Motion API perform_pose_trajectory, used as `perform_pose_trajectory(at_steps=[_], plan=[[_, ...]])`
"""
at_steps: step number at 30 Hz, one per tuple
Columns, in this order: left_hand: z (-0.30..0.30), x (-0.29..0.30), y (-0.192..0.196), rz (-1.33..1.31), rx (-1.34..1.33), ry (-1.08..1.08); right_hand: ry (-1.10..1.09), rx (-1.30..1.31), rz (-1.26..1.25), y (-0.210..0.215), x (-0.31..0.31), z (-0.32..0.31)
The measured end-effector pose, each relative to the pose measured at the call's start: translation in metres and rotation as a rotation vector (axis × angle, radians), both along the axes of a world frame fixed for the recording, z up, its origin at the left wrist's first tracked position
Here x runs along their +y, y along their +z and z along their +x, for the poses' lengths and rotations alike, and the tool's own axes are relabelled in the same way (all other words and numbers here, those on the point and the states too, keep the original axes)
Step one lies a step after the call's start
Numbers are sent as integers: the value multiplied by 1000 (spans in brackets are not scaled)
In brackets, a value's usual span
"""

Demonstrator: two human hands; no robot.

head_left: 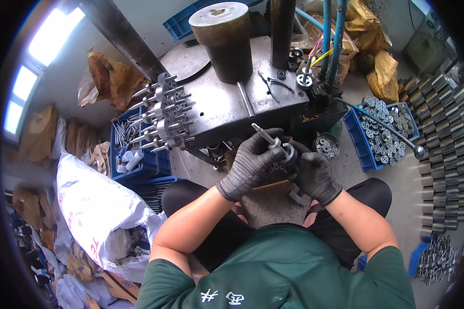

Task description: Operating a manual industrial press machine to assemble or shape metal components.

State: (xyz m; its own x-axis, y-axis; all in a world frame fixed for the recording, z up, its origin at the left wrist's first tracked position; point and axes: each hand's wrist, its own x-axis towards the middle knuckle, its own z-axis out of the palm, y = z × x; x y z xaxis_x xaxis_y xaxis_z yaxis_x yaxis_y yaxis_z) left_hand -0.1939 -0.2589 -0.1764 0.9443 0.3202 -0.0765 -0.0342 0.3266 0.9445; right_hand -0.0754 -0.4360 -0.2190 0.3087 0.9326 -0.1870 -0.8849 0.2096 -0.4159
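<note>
The middle is filled by a metal tabletop (211, 114), its far side partly hidden by a thick post (227, 56). Over on the left, a white sack (95, 198) is slumped, its contents barely made out. Across on the right, metal tubes (451, 149) are stacked in rows and cut off by the dark rim. Nearer in, a blue bin (354, 138) is heaped with small wheels (379, 129), its floor covered by them.

And here, just in front of the tabletop, the gloved left grip (252, 162) and right grip (315, 175) are held close together. Behind them, pliers (274, 85) are seen lying splayed on the metal. A pale rod (263, 134) is clasped by the left grip, tip poking up and to the left, its lower stretch covered by fingers. By the right grip a round part (290, 154) is held, some fingertips hidden; whether it is joined to the rod cannot be told.
</note>
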Motion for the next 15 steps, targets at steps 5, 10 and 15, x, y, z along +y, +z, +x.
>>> perform_pose_trajectory(at_steps=[5, 10, 15], plan=[[-4, 4, 5, 89, -15, 27, -9, -152, -41, 10, 1, -5], [-8, -5, 11, 31, -7, 1, 282, 30, -76, -48, -7, 8], [-13, -5, 18, 97, -9, -29, 134, -53, -310, -22, 6, -13]])
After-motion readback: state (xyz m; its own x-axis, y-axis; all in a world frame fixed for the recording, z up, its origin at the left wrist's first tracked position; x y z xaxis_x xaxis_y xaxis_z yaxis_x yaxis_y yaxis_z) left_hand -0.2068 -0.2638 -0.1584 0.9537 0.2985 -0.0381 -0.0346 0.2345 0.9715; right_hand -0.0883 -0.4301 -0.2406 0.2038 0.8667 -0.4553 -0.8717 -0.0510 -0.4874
